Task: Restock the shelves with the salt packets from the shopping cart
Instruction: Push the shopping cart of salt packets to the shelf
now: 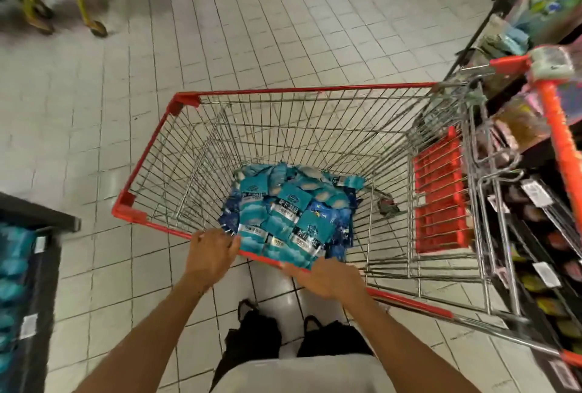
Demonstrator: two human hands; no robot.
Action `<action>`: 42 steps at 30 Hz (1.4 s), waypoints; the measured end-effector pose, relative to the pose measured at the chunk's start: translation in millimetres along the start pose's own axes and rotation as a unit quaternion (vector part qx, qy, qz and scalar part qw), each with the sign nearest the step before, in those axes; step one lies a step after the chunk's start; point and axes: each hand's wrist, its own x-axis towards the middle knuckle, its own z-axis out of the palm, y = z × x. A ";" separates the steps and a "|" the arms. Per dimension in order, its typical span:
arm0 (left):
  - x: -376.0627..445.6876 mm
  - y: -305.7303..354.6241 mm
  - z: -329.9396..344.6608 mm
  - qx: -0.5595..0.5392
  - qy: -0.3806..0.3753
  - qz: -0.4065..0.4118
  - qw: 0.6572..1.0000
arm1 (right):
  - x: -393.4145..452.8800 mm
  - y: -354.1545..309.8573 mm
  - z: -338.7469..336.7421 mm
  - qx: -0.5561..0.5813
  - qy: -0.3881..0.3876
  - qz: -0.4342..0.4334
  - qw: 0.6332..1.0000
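Observation:
A red-rimmed wire shopping cart stands in front of me on the tiled floor. A heap of teal and dark blue salt packets lies at its bottom, toward my side. Over the cart's near rim, a row of several teal salt packets is held between my two hands. My left hand grips the row's left end, fingers curled over its edge. My right hand holds the lower right end from beneath. A shelf at lower left holds more teal packets.
A dark shelf rack with hanging goods and price tags runs along the right, close to the cart's red handle. Another cart with a yellow frame stands at the far left. My feet are just behind the cart.

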 end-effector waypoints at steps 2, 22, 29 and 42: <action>2.0 14.3 7.0 -0.049 0.014 -0.056 0.997 | 1.6 4.1 -1.8 0.010 0.000 0.006 1.000; -36.6 -203.2 47.6 -0.193 -0.003 -0.079 0.978 | 42.7 -202.8 35.7 -0.137 0.076 -0.077 0.985; -45.4 -282.5 62.6 -0.214 0.020 -0.087 0.973 | 68.2 -280.2 47.1 -0.166 0.086 -0.107 0.976; -24.4 -423.3 78.2 -0.247 0.048 -0.130 0.959 | 134.4 -415.9 36.9 -0.199 0.102 -0.157 0.962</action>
